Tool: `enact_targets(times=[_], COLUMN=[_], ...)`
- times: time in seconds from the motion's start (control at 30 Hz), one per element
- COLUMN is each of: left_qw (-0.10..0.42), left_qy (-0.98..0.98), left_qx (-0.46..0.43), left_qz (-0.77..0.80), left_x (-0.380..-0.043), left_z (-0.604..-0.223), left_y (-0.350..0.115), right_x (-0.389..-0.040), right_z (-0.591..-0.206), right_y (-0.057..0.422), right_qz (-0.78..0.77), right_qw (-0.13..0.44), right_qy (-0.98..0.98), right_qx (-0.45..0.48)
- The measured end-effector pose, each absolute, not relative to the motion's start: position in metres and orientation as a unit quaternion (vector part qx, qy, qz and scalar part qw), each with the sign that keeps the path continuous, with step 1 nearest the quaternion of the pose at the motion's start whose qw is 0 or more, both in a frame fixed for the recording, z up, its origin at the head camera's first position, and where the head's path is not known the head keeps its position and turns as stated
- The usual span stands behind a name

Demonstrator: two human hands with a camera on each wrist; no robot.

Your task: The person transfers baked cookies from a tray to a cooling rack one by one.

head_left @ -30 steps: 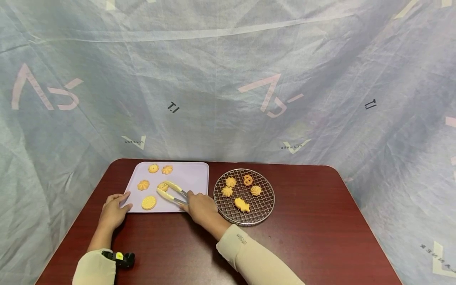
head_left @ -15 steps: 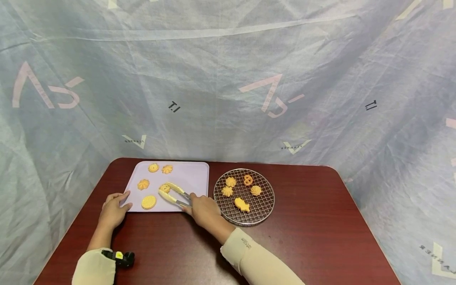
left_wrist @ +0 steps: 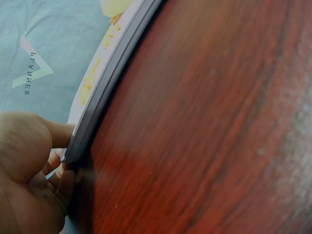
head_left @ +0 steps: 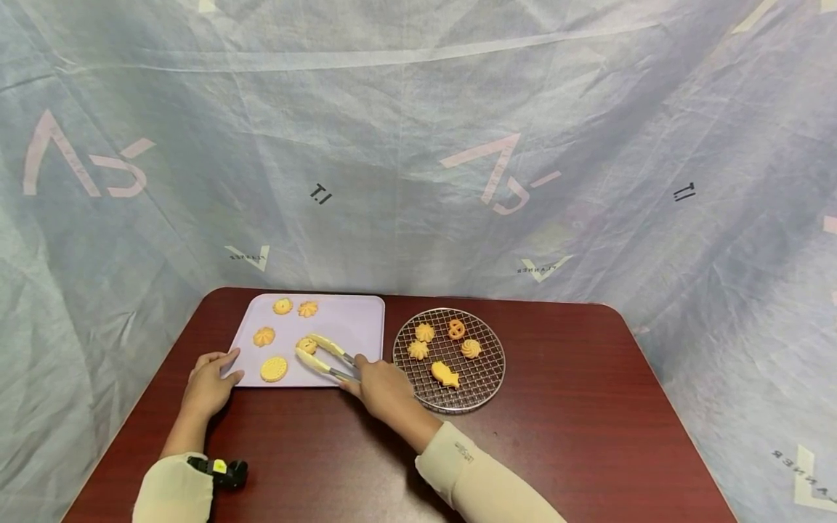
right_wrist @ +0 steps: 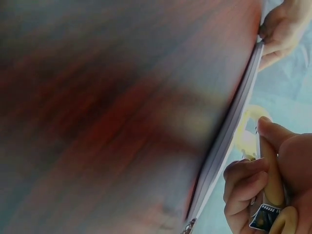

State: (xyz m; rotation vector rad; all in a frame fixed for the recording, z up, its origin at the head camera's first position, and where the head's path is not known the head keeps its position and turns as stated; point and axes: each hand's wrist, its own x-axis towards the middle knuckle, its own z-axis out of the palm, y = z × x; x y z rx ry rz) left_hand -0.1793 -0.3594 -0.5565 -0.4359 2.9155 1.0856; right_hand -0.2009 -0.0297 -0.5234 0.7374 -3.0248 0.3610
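Observation:
My right hand point(head_left: 386, 388) grips a pair of tongs point(head_left: 327, 365) with pale yellow tips and metal arms. Between the tips is a round cookie point(head_left: 306, 346), low over the lilac tray point(head_left: 356, 327). At the tray's front left corner my left hand point(head_left: 211, 385) holds the rim between thumb and fingers; the left wrist view shows the thumb point(left_wrist: 61, 134) against the edge. Other cookies lie on the tray: a round flat one point(head_left: 274, 369) nearest the left hand, a flower-shaped one point(head_left: 264, 336) behind it, and two along the back.
Right of the tray stands a round wire rack point(head_left: 480, 381) bearing a fish-shaped cookie point(head_left: 446, 375), a pretzel point(head_left: 456, 329), a swirl cookie point(head_left: 471, 349) and two flower-shaped ones. The dark red table point(head_left: 569, 407) ends at a grey cloth point(head_left: 405, 218) behind.
My right hand and the tongs have shifted a little to the right and toward me, and the cookie between the tips has moved with them. The left hand stays at the tray corner.

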Motion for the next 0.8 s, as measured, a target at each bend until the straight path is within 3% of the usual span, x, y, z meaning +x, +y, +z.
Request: enact_targets(times=[0.8], left_qw=[-0.001], left_qy=[0.930], left_qx=[-0.135], left_qz=[0.343], left_x=[-0.179], left_z=[-0.558], left_y=[-0.359], right_x=[-0.179], right_z=[-0.519], right_y=[0.014], right_qz=[0.155], right_qw=[0.037], right_qy=[-0.953], right_qx=[0.256])
